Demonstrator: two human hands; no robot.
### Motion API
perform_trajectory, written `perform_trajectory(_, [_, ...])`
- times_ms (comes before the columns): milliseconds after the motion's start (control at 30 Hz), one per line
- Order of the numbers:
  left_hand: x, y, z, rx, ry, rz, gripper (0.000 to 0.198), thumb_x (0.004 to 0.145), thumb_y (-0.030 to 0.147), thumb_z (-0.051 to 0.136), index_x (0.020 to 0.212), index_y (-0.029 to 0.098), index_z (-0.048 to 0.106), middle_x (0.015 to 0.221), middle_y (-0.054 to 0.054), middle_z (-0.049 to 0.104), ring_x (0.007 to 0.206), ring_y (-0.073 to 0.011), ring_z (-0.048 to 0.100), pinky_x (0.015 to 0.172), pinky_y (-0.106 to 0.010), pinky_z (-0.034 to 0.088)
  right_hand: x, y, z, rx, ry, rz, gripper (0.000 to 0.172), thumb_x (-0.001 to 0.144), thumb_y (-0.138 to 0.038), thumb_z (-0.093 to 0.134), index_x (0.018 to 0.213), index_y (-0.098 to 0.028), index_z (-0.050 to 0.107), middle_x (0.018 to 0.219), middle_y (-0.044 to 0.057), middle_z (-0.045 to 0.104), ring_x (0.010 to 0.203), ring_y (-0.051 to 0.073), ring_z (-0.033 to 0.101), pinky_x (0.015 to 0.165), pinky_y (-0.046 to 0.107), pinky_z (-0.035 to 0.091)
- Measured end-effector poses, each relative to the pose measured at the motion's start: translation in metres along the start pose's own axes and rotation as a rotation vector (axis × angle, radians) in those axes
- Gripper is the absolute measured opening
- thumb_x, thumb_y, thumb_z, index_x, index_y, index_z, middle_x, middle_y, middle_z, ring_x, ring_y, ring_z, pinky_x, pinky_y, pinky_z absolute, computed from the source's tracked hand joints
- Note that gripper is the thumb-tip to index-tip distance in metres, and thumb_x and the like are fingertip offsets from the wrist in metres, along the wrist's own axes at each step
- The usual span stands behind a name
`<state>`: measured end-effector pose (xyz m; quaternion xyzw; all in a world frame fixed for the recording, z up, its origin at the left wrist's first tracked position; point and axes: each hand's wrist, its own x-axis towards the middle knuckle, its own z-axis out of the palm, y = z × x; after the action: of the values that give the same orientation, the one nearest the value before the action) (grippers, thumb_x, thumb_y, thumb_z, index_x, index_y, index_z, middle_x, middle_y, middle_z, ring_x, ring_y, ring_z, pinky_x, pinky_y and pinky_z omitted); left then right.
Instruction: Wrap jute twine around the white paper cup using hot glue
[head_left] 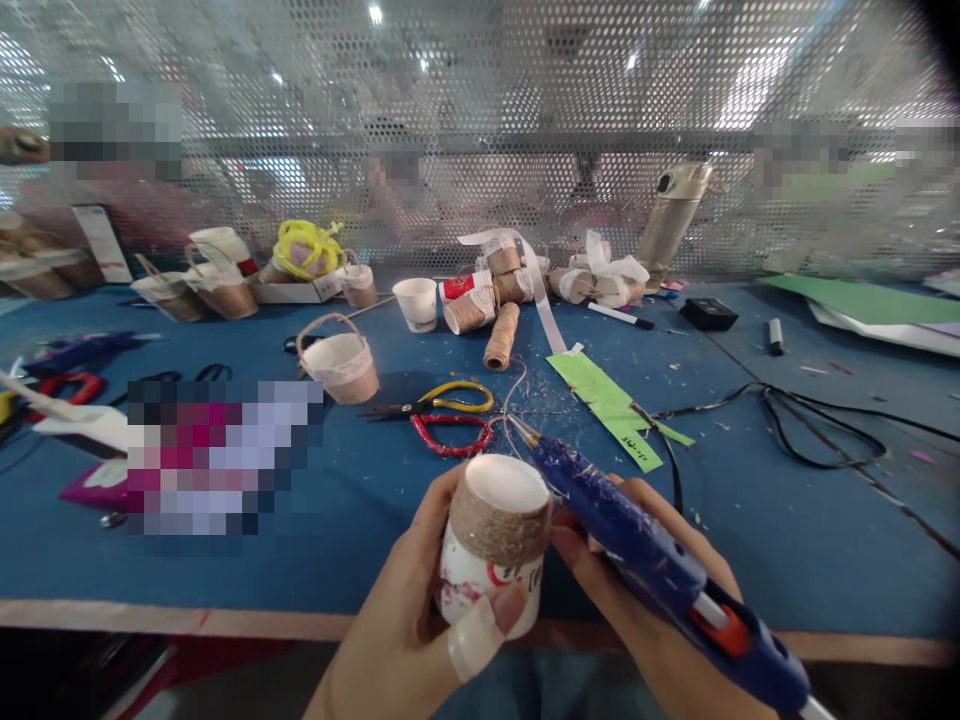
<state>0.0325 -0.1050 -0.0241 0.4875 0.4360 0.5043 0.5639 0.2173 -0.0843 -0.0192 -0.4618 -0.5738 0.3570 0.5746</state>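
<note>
A white paper cup (491, 575), its upper part wound with brown twine, is wrapped in my left hand (409, 610), which has tape round the thumb. My right hand (637, 590) is beside the cup, its fingers round a blue glue gun (622, 530). The gun's metal tip points up and left, above the cup's right rim. Twine runs from the cup area toward a twine spool (502, 337) farther back. Scissors (454, 415) with one yellow and one red handle lie just beyond the cup.
Behind stand a small twine basket (341, 367), a white cup (415, 304) and several wrapped cups. A green paper strip (607, 408) lies right of the scissors. Black cable (810, 445) loops across the right side. A bottle (675, 220) leans by the mesh screen (480, 110).
</note>
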Motion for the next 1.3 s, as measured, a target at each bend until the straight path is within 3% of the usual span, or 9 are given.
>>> perform_trajectory(333, [0.0014, 0.0018, -0.0004, -0.028, -0.004, -0.011, 0.061, 0.088, 0.041, 0.084, 0.144, 0.03, 0.061, 0.139, -0.009, 0.074, 0.127, -0.0364, 0.068, 0.106, -0.042, 0.054, -0.0007, -0.0012, 0.0001, -0.023, 0.028, 0.028, 0.024, 0.083, -0.032, 0.081, 0.068, -0.026, 0.063, 0.068, -0.004, 0.075, 0.055, 0.015, 0.067, 0.054, 0.022, 0.058])
perform_trajectory(533, [0.0005, -0.002, -0.0004, -0.083, -0.036, -0.029, 0.06, 0.089, 0.042, 0.083, 0.144, 0.035, 0.058, 0.139, -0.007, 0.074, 0.123, -0.0328, 0.071, 0.108, -0.042, 0.053, -0.0001, -0.0027, -0.0007, -0.018, 0.025, 0.027, 0.028, 0.08, -0.033, 0.082, 0.066, -0.027, 0.059, 0.067, -0.004, 0.075, 0.055, 0.016, 0.069, 0.054, 0.023, 0.06])
perform_trajectory(733, [0.0007, -0.0017, -0.0004, -0.088, -0.043, -0.029, 0.059, 0.09, 0.043, 0.082, 0.144, 0.036, 0.058, 0.143, -0.006, 0.07, 0.132, -0.0339, 0.065, 0.109, -0.041, 0.05, 0.0003, -0.0027, -0.0006, -0.01, 0.007, 0.015, 0.025, 0.082, -0.031, 0.078, 0.067, -0.028, 0.059, 0.067, -0.004, 0.075, 0.055, 0.018, 0.071, 0.055, 0.025, 0.061])
perform_trajectory(900, [-0.0006, -0.0036, -0.0015, -0.093, -0.055, -0.054, 0.065, 0.088, 0.042, 0.085, 0.145, 0.036, 0.057, 0.142, -0.006, 0.071, 0.129, -0.0334, 0.065, 0.104, -0.037, 0.053, -0.0003, -0.0009, -0.0009, -0.023, 0.025, -0.026, 0.023, 0.081, -0.026, 0.077, 0.068, -0.028, 0.059, 0.065, -0.006, 0.073, 0.052, 0.016, 0.066, 0.052, 0.024, 0.058])
perform_trajectory(1033, [-0.0015, -0.0001, 0.0019, -0.099, -0.006, -0.053, 0.064, 0.087, 0.043, 0.086, 0.144, 0.033, 0.059, 0.137, -0.007, 0.073, 0.121, -0.032, 0.069, 0.104, -0.038, 0.054, -0.0025, -0.0009, 0.0005, -0.04, 0.045, -0.039, 0.025, 0.082, -0.027, 0.079, 0.068, -0.028, 0.058, 0.066, -0.006, 0.072, 0.052, 0.016, 0.066, 0.053, 0.024, 0.057])
perform_trajectory(1167, [-0.0003, 0.0046, 0.0048, -0.098, -0.007, -0.055, 0.06, 0.086, 0.044, 0.086, 0.14, 0.032, 0.063, 0.127, -0.007, 0.076, 0.109, -0.0293, 0.072, 0.095, -0.035, 0.056, -0.0034, -0.0016, 0.0015, -0.072, 0.073, -0.039, 0.026, 0.082, -0.029, 0.08, 0.068, -0.027, 0.058, 0.069, -0.004, 0.075, 0.056, 0.017, 0.07, 0.056, 0.024, 0.059])
perform_trajectory(1300, [0.0005, 0.0033, 0.0035, -0.098, -0.033, -0.047, 0.059, 0.087, 0.043, 0.085, 0.141, 0.035, 0.062, 0.13, -0.005, 0.075, 0.118, -0.0306, 0.07, 0.1, -0.037, 0.054, -0.0028, -0.0002, -0.0004, -0.081, 0.055, -0.058, 0.025, 0.08, -0.029, 0.08, 0.069, -0.027, 0.058, 0.069, -0.005, 0.075, 0.058, 0.017, 0.071, 0.058, 0.023, 0.06])
